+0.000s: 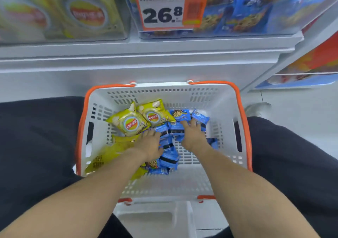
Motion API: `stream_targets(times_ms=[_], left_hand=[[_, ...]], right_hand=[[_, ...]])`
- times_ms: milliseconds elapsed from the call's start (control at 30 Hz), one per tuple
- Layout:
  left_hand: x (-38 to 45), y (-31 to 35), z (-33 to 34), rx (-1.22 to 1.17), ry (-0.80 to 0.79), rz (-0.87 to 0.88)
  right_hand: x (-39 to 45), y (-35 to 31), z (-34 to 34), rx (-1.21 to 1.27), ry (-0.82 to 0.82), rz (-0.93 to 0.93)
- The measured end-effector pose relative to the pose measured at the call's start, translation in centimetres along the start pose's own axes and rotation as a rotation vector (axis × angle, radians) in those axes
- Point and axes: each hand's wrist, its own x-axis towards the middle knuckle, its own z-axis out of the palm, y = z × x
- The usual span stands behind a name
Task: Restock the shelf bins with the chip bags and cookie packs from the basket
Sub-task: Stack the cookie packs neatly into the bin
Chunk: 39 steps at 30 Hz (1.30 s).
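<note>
A white basket (215,98) with orange handles sits on the floor between my knees. Yellow chip bags (130,123) lie in its left half, and several blue cookie packs (169,157) are piled in the middle. My left hand (149,143) is down on the cookie packs beside a chip bag, fingers curled over them. My right hand (193,135) presses on blue cookie packs (180,116) further back, with its fingers spread over them. Whether either hand has a firm hold is hidden by the hands themselves.
Above, on a white shelf (146,54), a clear bin (73,18) holds yellow chip bags at the left. A second clear bin (247,9) holds blue cookie packs at the right and carries an orange price tag (164,11). My dark-trousered legs flank the basket.
</note>
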Motion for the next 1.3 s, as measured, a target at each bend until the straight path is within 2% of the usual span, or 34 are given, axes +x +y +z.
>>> stream_targets(times_ms=[100,267,400,467,600,667,767,833,933,1033,1100,1133,1200,1300], left_hand=[[1.3,-0.6,1.4,-0.044,-0.099,-0.031],[3.3,0.0,2.7,-0.264,-0.182,-0.095],[3.5,-0.1,2.3,-0.316,-0.133,-0.135],[3.0,0.0,1.4,-0.506,-0.052,-0.138],[1.6,0.8,-1.1,-0.781,0.079,0.010],[0.8,1.1,-2.8,-0.812,0.129,0.081],[-0.5,1.5,-5.8,-0.820,0.199,0.146],[-1.7,2.0,-8.2,-0.870,0.241,0.158],[-3.7,3.7,-12.1,-1.003,0.252,0.183],[-5.5,5.4,-15.6,-1.063,0.260,0.238],[-6.4,6.3,-17.4,-1.125,0.252,0.253],[-6.9,6.8,-18.2,-1.164,0.254,0.257],[-8.0,7.8,-19.5,-1.258,0.265,0.276],[-9.9,9.1,-20.9,-1.378,0.240,0.316]], right_hand=[[1.4,-0.8,2.6,0.059,0.040,-0.010],[2.7,-1.3,3.8,0.105,0.092,0.030],[3.5,-1.1,2.8,0.045,0.048,0.009],[3.5,-1.2,0.8,0.101,-0.116,-0.014],[1.9,-1.1,-5.1,0.247,-0.603,-0.025],[0.5,-1.1,-8.2,0.340,-0.678,-0.016],[-2.0,-1.3,-12.8,0.415,-0.602,-0.046],[-3.7,-1.2,-16.0,0.390,-0.495,-0.097],[-6.6,-1.1,-20.1,0.384,-0.281,-0.187],[-9.4,-0.8,-22.9,0.392,0.003,-0.256],[-11.2,-0.5,-24.4,0.479,0.162,-0.306],[-12.0,-0.2,-25.1,0.544,0.206,-0.333],[-13.8,0.4,-26.3,0.680,0.185,-0.382],[-15.6,1.3,-27.8,0.759,0.202,-0.462]])
